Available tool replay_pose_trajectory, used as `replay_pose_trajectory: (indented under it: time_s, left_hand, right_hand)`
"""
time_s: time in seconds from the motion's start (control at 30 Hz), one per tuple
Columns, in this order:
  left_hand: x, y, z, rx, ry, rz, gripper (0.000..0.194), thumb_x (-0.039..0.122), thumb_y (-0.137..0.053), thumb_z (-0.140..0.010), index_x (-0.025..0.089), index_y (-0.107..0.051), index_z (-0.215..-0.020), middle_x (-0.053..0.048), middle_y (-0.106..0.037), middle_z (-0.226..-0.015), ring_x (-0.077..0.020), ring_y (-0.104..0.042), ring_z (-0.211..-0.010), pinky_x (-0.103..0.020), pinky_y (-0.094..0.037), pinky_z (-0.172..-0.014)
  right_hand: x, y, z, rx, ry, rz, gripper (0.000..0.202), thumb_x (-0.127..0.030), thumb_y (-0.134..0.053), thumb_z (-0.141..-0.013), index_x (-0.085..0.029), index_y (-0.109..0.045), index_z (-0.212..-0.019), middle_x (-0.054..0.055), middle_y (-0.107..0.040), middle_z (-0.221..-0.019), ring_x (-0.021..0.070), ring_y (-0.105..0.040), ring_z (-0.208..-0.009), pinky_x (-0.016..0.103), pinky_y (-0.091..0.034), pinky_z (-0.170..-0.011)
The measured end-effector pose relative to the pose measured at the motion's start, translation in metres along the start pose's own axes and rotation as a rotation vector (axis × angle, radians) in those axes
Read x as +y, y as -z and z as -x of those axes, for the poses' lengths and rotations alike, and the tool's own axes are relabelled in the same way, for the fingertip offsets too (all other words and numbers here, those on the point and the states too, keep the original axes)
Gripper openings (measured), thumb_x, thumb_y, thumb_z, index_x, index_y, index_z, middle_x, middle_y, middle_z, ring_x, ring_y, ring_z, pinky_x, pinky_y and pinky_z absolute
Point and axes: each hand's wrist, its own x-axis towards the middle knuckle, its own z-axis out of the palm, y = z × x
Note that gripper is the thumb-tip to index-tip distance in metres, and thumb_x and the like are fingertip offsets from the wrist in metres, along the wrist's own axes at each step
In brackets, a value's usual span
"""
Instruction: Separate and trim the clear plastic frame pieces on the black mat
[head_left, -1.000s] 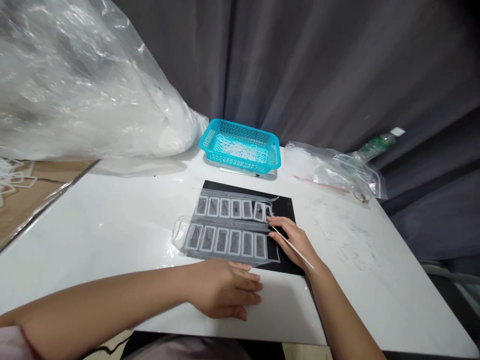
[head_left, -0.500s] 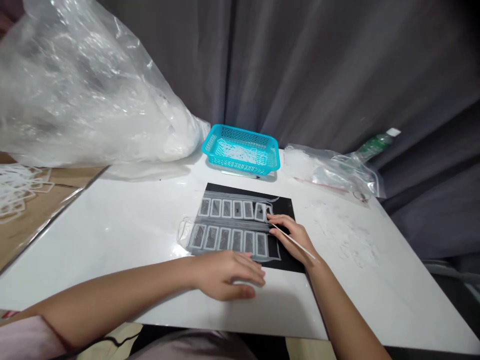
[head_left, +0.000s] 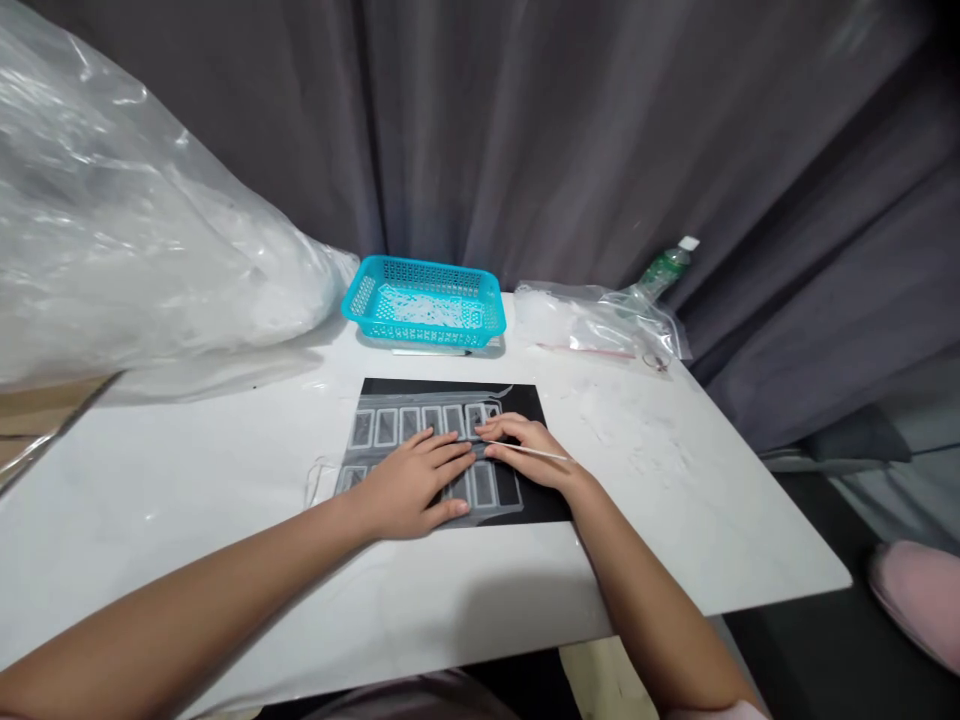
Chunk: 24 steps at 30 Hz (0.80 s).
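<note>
Black and flat, the board (head_left: pixel 527 403) lies on the white table (head_left: pixel 187 480) straight in front of me, and in the head view both my hands are over it. Clear plastic film with two rows of pale rectangular frames (head_left: pixel 386 428) covers most of the board, and a see-through end of it pokes out past the board's left edge.

My left hand (head_left: pixel 420 485) lies palm down over the middle of the board, fingers spread wide and holding nothing that I can see. It hides part of the lower row; its fingertips reach toward the upper one. My right hand (head_left: pixel 538 440) is over the board's right part, fingers bent and narrow around a thin white stick (head_left: pixel 551 456) that slants back toward my wrist. Those fingertips are at the right end of the upper row, near my left fingers; whether they press on the film I cannot tell.

Beyond the board sits a blue basket (head_left: pixel 427 333) with whitish pieces inside. Beyond the board and to its right are a clear bag (head_left: pixel 585 325) and a green bottle (head_left: pixel 665 270). Left of the board bulges a big plastic sack (head_left: pixel 150 230).
</note>
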Motion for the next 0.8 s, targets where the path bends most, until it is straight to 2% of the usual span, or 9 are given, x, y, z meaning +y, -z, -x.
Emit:
replay_pose_trajectory:
  time_s: [0.2,0.33,0.8]
  left_hand:
    - [0.015,-0.011,0.005,0.038,0.008,0.009,0.070,0.058,-0.032,-0.093,0.008,-0.033,-0.144,-0.016,-0.033,-0.148,-0.0299,-0.026,-0.139,-0.046,-0.017,-0.114]
    - [0.022,-0.014,0.006,0.029,0.033,0.009,0.070,0.057,-0.028,-0.095,0.007,-0.032,-0.144,-0.016,-0.031,-0.149,-0.0289,-0.024,-0.140,-0.042,-0.014,-0.115]
    - [0.022,-0.012,0.008,0.046,0.029,0.062,0.067,0.053,-0.033,-0.095,0.006,-0.033,-0.142,-0.018,-0.030,-0.149,-0.0297,-0.024,-0.139,-0.042,-0.015,-0.115]
  right_hand:
    - [0.007,0.000,0.005,-0.030,0.013,0.063,0.020,-0.029,-0.059,-0.087,-0.022,-0.067,-0.104,0.007,-0.067,-0.111,0.0215,-0.056,-0.114,0.041,-0.044,-0.099]
    - [0.008,-0.001,0.009,-0.040,0.028,0.111,0.018,-0.031,-0.056,-0.089,-0.024,-0.065,-0.102,0.006,-0.066,-0.113,0.0217,-0.054,-0.116,0.041,-0.044,-0.099]
    - [0.004,-0.003,0.010,-0.009,0.000,0.143,0.014,-0.032,-0.054,-0.088,-0.025,-0.064,-0.095,0.006,-0.069,-0.109,0.0234,-0.059,-0.109,0.044,-0.047,-0.095]
